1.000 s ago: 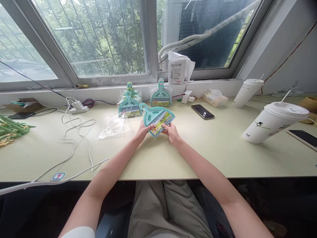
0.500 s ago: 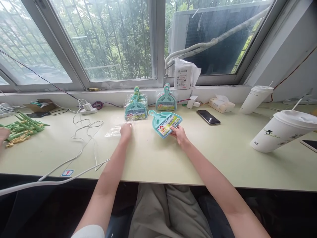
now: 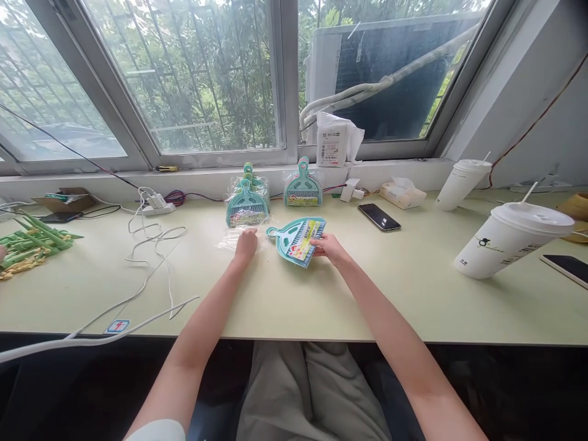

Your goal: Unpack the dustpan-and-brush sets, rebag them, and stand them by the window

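Well back from the front edge of the tabletop (image 3: 294,318), the teal dustpan (image 3: 294,240) is clasped at its right side by the right hand (image 3: 329,247). The left hand (image 3: 247,245) is curled at the plastic wrapper (image 3: 226,239); its grip cannot be told.

A red symbol (image 3: 118,326) marks the table (image 3: 294,300) sticker (image 3: 111,328); lettering is illegible

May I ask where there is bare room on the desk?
One bare patch lies between the right forearm and the nearer white cup; another, between the held dustpan and the desk's front edge. Packaged dustpans and plastic wrap crowd the left hand; white cables crowd further left.
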Demonstrator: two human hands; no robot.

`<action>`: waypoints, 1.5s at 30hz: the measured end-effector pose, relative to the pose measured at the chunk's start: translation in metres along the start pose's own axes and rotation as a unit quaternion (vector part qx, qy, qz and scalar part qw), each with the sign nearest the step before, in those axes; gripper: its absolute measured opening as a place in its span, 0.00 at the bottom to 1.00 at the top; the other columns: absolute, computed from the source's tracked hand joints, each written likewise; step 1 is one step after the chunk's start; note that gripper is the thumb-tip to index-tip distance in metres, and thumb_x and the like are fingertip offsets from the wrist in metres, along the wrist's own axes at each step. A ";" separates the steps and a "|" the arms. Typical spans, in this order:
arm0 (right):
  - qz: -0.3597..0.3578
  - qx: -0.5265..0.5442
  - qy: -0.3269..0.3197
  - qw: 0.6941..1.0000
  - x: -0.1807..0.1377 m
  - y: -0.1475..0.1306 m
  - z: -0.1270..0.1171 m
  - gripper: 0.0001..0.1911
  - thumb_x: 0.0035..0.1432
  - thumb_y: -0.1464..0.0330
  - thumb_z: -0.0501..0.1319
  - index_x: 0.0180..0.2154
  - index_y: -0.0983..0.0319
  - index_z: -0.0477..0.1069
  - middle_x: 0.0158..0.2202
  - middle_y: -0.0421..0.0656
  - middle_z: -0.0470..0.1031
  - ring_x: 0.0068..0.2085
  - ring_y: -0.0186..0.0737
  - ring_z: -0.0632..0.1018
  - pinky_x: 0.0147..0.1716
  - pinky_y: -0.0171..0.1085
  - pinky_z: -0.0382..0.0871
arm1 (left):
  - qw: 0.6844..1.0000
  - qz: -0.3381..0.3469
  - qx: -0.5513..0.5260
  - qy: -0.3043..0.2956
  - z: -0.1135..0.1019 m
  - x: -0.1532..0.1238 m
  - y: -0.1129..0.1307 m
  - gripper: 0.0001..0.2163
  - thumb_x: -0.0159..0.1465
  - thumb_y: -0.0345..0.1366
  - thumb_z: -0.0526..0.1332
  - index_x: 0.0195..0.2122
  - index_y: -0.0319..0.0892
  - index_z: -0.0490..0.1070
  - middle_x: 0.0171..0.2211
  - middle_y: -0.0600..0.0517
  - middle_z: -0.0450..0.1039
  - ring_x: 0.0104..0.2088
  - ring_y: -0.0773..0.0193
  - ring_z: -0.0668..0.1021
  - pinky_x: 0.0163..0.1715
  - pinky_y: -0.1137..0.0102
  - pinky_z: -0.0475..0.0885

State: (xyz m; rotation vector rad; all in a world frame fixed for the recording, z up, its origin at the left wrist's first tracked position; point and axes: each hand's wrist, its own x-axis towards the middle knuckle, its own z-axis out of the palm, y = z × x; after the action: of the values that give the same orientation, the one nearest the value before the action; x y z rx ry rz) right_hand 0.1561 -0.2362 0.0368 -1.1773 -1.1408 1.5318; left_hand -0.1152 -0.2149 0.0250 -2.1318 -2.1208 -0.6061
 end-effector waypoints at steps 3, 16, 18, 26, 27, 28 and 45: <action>-0.019 0.005 0.019 1.000 -0.001 0.002 0.004 0.12 0.51 0.75 0.63 0.40 0.66 0.72 0.37 0.48 0.80 0.32 0.42 0.81 0.31 0.40 0.79 | 0.997 0.025 -0.055 0.048 0.001 0.000 0.001 0.20 0.62 0.22 0.46 0.49 0.35 0.72 0.51 0.41 0.72 0.51 0.56 0.75 0.50 0.65 0.69; -0.121 0.098 -0.024 0.988 -0.013 0.008 0.030 0.16 0.47 0.65 0.69 0.39 0.62 0.72 0.37 0.45 0.80 0.34 0.43 0.81 0.36 0.45 0.79 | 0.931 0.045 -0.303 0.197 -0.033 -0.035 0.057 0.25 0.64 0.38 0.56 0.62 0.45 0.55 0.67 0.44 0.48 0.67 0.52 0.52 0.62 0.55 0.56; -0.136 0.127 -0.018 0.982 -0.012 0.010 0.029 0.17 0.47 0.63 0.70 0.39 0.62 0.71 0.38 0.45 0.80 0.36 0.44 0.81 0.37 0.45 0.79 | 0.886 -0.075 -0.336 0.311 -0.038 -0.032 0.055 0.31 0.64 0.42 0.57 0.65 0.44 0.46 0.68 0.42 0.39 0.68 0.52 0.45 0.63 0.54 0.52; -0.159 0.167 -0.008 0.973 -0.014 0.009 0.032 0.19 0.45 0.61 0.70 0.38 0.63 0.72 0.41 0.45 0.79 0.40 0.45 0.80 0.40 0.45 0.78 | 0.705 -0.021 -0.705 -0.075 -0.020 -0.027 0.064 0.27 0.59 0.51 0.61 0.55 0.40 0.65 0.53 0.42 0.71 0.54 0.48 0.73 0.52 0.56 0.69; -0.163 0.178 0.003 0.970 -0.014 0.008 0.032 0.18 0.46 0.61 0.70 0.37 0.63 0.72 0.41 0.45 0.79 0.40 0.45 0.80 0.41 0.45 0.78 | 0.684 -0.018 -0.720 -0.118 -0.018 -0.031 0.069 0.27 0.58 0.50 0.62 0.54 0.39 0.67 0.52 0.41 0.72 0.53 0.47 0.74 0.51 0.55 0.69; -0.165 0.193 0.016 0.967 -0.015 0.007 0.033 0.17 0.46 0.62 0.70 0.37 0.63 0.72 0.40 0.46 0.79 0.40 0.44 0.80 0.42 0.45 0.78 | 0.666 -0.016 -0.729 -0.156 -0.016 -0.034 0.074 0.26 0.58 0.50 0.63 0.53 0.39 0.68 0.52 0.41 0.72 0.53 0.47 0.74 0.51 0.55 0.69; -0.168 0.250 0.087 0.950 -0.014 0.012 0.039 0.16 0.45 0.65 0.69 0.37 0.62 0.71 0.43 0.46 0.78 0.43 0.43 0.80 0.45 0.43 0.77 | 0.645 -0.032 -0.739 -0.190 0.005 -0.045 0.094 0.26 0.58 0.47 0.64 0.57 0.48 0.62 0.59 0.45 0.65 0.59 0.52 0.68 0.59 0.52 0.62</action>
State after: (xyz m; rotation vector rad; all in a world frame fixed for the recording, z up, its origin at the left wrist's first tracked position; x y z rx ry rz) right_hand 0.1187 -0.2582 0.0328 -0.7131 -0.7259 1.3166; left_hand -0.0212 -0.2603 0.0266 -2.8345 -1.9026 -2.9287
